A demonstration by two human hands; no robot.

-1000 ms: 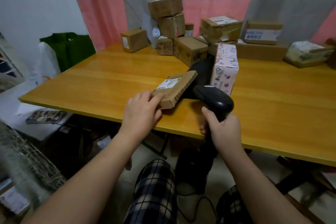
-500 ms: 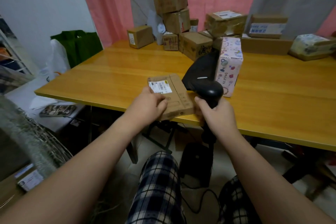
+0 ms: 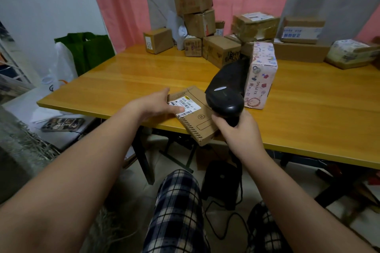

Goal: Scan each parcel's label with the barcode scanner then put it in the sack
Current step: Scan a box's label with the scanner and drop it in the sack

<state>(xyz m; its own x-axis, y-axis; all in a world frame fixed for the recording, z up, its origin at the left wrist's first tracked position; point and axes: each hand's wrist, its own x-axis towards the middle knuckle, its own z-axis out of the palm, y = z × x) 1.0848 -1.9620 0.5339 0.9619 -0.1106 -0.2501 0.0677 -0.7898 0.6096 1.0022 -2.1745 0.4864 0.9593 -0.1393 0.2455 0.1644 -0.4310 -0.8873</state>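
The left hand point(image 3: 158, 102) lies on the flat brown cardboard parcel point(image 3: 197, 123), grip unclosed, fingers straight, at the yellow wooden desk's point(image 3: 308, 121) near edge. The parcel looks light and stiff, best pinched by its long edges, clear of the white label point(image 3: 185, 106). The right hand's point(image 3: 238, 131) grip wraps the black barcode scanner point(image 3: 225, 98); its scan window faces away, hidden.

Two bare forearms point(image 3: 98, 150), plain skin, unsleeved. left hand point(image 3: 156, 102) and right hand point(image 3: 238, 131), bare likewise. Trousers point(image 3: 176, 211): dark navy plaid with cream lines, both knees.

Right hand point(image 3: 238, 129) hides scanner point(image 3: 225, 99) handle; left hand point(image 3: 156, 102) covers label point(image 3: 186, 106) corner.
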